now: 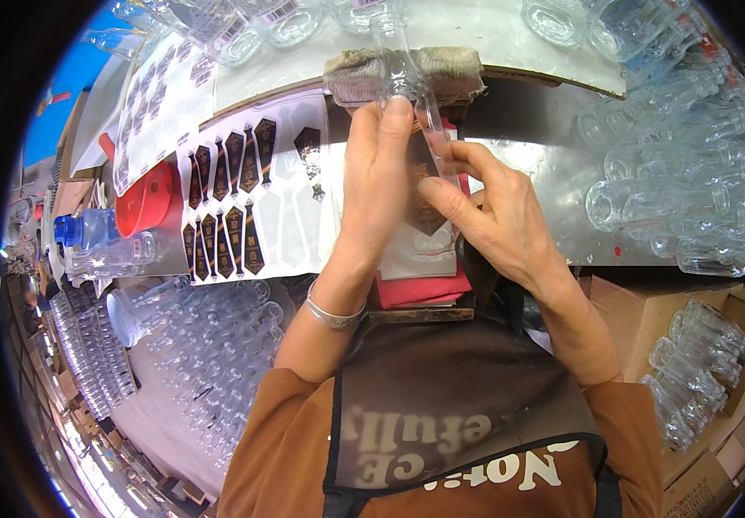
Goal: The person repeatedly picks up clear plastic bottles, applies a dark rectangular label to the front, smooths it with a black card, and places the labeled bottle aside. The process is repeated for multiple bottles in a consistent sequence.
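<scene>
A pale worktable (528,34) spans the upper frame, cardboard boxes (648,319) stand lower right, and a blue surface (53,104) shows upper left.

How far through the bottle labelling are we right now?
Done: the label sheet has empty slots where dark labels were peeled off. In hand: the left hand and right hand press a dark label onto a clear glass bottle over the red pad. Left: two rows of labels remain on the sheet, and unlabelled bottles lie piled to the right.

Bright even light, glass glare, fisheye-bent edges, black rim.
</scene>
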Motion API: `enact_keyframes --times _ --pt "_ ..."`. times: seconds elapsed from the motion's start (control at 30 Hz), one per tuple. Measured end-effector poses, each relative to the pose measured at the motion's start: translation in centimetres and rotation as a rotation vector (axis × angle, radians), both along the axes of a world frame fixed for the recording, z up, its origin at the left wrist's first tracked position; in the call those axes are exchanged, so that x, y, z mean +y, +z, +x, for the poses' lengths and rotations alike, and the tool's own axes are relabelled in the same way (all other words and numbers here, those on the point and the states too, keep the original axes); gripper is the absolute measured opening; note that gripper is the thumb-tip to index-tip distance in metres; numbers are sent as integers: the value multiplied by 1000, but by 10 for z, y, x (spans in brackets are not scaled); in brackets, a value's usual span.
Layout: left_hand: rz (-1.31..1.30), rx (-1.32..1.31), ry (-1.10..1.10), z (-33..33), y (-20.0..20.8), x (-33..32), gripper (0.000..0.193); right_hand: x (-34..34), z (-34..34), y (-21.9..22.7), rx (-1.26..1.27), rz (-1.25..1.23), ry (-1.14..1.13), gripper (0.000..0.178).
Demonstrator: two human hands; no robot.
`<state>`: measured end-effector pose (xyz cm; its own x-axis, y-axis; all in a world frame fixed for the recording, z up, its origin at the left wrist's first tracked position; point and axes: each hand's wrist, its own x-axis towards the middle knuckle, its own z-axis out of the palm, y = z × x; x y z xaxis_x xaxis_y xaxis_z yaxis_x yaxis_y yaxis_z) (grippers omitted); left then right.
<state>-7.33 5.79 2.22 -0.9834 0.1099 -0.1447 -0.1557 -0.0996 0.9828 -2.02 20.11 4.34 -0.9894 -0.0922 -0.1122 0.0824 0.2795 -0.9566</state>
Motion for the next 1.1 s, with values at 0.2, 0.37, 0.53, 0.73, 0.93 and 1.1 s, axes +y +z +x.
enact_keyframes --times 0.2,0.37,0.53,0.73,0.93,1.1 --pt "39 -105 -70 -12 -6 -9 62 1 0 -1 31 24 0 53" --pt "-155 -3 -33 -19 -8 -6 61 1 1 -3 47 68 -7 54" --pt "-126 -25 -49 -18 -3 -5 58 0 1 -2 35 38 -8 53" --pt "-43 -56 -90 -13 -2 -9 58 1 1 -3 27 15 -2 54" --pt "19 -78 -190 -14 1 -12 73 6 0 -3 -34 -81 32 54" --pt "80 -88 -140 -11 -10 -11 75 11 13 -22 3 -160 -4 55"
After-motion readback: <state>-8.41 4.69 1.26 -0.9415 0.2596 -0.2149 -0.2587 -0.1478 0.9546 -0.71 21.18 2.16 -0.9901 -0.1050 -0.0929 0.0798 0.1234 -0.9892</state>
